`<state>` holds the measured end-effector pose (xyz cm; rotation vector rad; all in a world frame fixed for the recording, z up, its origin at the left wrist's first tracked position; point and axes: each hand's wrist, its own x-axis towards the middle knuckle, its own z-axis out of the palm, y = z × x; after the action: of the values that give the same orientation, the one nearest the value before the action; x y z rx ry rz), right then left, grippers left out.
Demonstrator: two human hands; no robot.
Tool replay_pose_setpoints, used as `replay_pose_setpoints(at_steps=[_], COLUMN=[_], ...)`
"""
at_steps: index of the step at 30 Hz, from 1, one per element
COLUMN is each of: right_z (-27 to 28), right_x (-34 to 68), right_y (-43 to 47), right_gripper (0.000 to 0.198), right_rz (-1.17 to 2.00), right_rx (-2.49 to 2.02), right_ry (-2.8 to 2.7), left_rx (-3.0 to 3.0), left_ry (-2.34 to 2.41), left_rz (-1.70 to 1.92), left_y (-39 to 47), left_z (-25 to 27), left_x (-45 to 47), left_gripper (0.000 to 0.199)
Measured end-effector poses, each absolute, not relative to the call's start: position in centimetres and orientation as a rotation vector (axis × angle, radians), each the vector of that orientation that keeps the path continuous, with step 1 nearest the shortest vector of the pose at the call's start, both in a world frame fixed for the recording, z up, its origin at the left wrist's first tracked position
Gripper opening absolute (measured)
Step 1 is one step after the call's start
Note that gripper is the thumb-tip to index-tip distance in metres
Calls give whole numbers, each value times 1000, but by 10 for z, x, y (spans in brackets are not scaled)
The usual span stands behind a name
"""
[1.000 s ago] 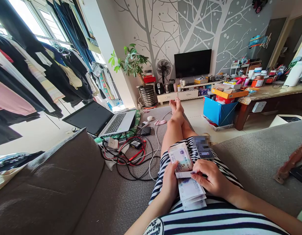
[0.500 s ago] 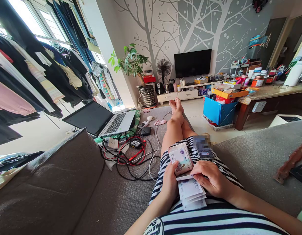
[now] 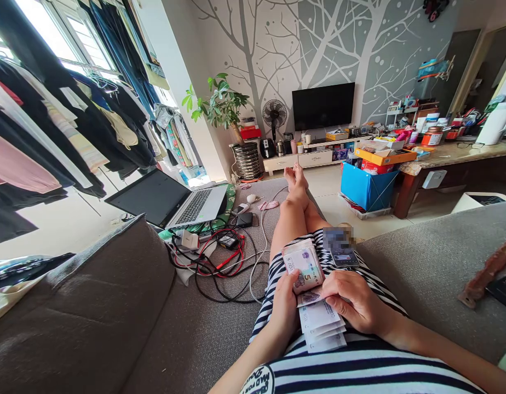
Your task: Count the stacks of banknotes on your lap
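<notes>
Head view, hands outward.

Left hand (image 3: 285, 300): closed round the left side of a stack of banknotes (image 3: 301, 261), thumb laid on top; under-fingers hidden. Stack held above the lap, top note marked 5.

Right hand (image 3: 354, 298): fingers curled nearly closed, tips at the right end of a turned-down banknote (image 3: 309, 296) on the stack's near edge; whether finger and thumb pinch it cannot be told.

Change: a second ago that edge showed as a pale upright strip; half a second ago it was narrower; now a purplish printed face lies bent toward the body. Judged from this, one note is being parted from the stack, not yet laid with the others.

Fanned banknotes (image 3: 321, 325): pale, overlapping, below the stack, between the forearms, upon a striped garment (image 3: 351, 369).

Smartphone (image 3: 343, 257): on the lap, just beyond the right hand, partly pixelated.

Sofa (image 3: 220, 339): grey, woven; bearing tangled cables (image 3: 220, 300), a white adapter (image 3: 188, 239) and, farther off, an open laptop (image 3: 195, 208).

Beyond, right: blue storage box (image 3: 364, 187) beside a laden worktop (image 3: 454, 158).

Far wall: television (image 3: 323, 106), fan (image 3: 274, 114), potted plant (image 3: 228, 98).
</notes>
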<state>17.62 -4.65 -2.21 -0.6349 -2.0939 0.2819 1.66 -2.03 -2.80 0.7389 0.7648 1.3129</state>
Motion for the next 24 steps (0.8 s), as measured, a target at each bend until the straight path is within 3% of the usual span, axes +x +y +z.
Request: replay_pose_setpoints(at_steps=[13,20,24], right_z=[-18,-20,-27], right_x=[177,177,176], right_y=[-48,-46,-37], right_gripper=[17,51,36], right_rz=[326,366,351], right_rx=[-638,-663,-1031], right_ry=[-2108,-2085,-1893], left_rx=[709,715,692], left_ry=[704,685,669], left_rz=[1282,1277,1252], left_y=[-16,-21,-20], left_z=[-35,-26,-31], left_x=[18,20,19], left_gripper=[24,21,19])
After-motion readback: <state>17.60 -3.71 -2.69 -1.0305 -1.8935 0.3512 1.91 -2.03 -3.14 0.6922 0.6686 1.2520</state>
